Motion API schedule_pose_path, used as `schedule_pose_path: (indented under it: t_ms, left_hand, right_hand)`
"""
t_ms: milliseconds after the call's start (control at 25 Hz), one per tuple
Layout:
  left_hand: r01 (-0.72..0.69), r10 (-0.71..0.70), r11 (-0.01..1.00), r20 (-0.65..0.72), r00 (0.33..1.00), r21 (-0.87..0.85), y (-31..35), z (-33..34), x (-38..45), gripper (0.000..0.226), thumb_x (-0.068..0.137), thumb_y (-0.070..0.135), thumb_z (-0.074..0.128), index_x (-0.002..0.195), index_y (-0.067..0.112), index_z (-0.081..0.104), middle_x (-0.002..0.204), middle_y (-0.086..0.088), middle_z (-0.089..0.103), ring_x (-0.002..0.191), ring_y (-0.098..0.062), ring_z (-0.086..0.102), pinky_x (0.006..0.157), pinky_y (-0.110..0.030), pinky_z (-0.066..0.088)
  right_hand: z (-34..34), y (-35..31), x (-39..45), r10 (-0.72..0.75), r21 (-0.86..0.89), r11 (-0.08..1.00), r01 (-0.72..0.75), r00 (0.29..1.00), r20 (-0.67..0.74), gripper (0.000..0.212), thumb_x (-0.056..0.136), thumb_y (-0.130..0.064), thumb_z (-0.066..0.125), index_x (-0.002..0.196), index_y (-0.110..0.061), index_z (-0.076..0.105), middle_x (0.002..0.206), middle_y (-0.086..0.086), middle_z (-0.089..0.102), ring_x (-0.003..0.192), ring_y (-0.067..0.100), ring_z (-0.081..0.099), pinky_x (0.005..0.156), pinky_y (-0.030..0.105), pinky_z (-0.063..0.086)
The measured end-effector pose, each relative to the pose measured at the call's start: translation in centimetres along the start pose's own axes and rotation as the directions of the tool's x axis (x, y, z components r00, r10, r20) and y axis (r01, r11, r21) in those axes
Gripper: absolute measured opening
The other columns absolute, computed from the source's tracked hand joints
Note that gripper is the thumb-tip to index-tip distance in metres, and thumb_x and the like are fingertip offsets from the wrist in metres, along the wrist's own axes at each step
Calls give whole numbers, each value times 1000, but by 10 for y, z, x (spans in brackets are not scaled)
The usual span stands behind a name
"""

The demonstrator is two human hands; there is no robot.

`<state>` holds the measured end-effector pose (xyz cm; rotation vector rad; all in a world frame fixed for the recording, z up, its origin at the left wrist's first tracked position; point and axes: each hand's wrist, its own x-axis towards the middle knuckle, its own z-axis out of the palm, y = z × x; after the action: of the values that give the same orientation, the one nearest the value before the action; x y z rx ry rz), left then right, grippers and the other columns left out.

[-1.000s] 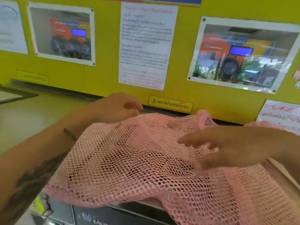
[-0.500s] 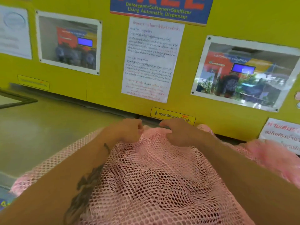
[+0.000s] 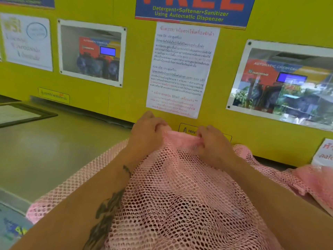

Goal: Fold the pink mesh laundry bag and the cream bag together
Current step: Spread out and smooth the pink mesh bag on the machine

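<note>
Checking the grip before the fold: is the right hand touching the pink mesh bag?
Touching. The head view shows the right hand with its fingers curled over the far edge of the pink mesh bag, pinching it.

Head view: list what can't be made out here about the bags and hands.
- Cream bag: not seen in the head view; whether it lies under the pink mesh bag cannot be told.
- Fingertips of left hand and right hand: curled into the mesh hem.
- Mesh bag's near edge: cut off by the bottom frame.

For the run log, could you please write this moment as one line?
left hand: grips bag hem | right hand: grips hem | pink bag: spread on counter
</note>
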<state>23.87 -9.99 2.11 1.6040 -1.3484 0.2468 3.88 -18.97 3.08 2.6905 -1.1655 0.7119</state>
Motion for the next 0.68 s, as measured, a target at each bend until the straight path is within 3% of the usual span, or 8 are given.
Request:
schedule_pose_path:
  t_ms: [40,120,200,240,320,400,520,680]
  left_hand:
    - [30,-31,996,8,999,79,-5,0,2,26,92,11,52,106,17,72,96,-2,49,88,-21,53,77,-36,46]
    - [192,-278,894,164,947,405,-18,0,1,31,86,14,57,116,13,65,119,-8,47,110,-28,51,90,-40,47]
    - [231,-495,713,241,835,662,-21,-2,-3,39,82,24,58,119,13,58,135,-14,36,125,-35,38,99,-47,40]
    - [198,-492,687,247,835,699,-18,-2,-2,41,81,27,55,120,16,56,139,-16,32,129,-37,32,102,-51,36]
    - [103,-346,746,252,904,658,-8,1,1,42,86,29,48,127,23,53,143,-15,32,133,-37,28,108,-58,27]
    - [15,-301,816,402,865,578,1,11,-2,47,92,41,40,138,30,47,150,-11,33,137,-35,29,111,-62,21]
    - [-36,-427,812,634,644,583,-8,27,-8,67,90,67,28,151,39,25,163,-7,14,147,-37,17,113,-68,7]
    - [-9,-379,863,658,651,505,-31,32,-2,80,82,78,21,151,39,21,165,-5,10,150,-31,9,114,-67,5]
  right_hand:
    - [1,4,-1,0,16,1000,-2,992,128,14,82,-14,57,92,-24,53,92,-4,52,88,21,52,70,36,43]
    - [7,13,-4,16,41,999,-33,932,361,12,80,-13,57,85,-24,59,86,-7,58,86,21,59,70,37,48]
    - [12,23,-7,18,92,994,-60,916,401,10,80,-15,60,85,-23,65,86,-6,64,87,22,62,74,39,51]
    - [13,27,-9,16,112,992,-65,922,387,13,82,-19,61,94,-24,66,96,-4,64,96,22,61,81,40,51]
    - [18,33,-11,35,95,992,-81,911,411,37,90,-32,57,127,-35,57,130,-2,54,124,23,49,104,43,42]
    - [24,38,-12,51,78,991,-112,834,550,52,99,-40,42,151,-39,32,155,-1,37,142,24,34,117,45,28]
    - [29,44,-10,104,2,991,-134,780,617,58,99,-53,26,155,-36,21,162,5,28,148,26,27,120,47,23]
    - [16,38,-14,176,-202,975,-89,865,469,59,95,-53,27,147,-27,38,157,6,36,141,30,38,112,52,33]
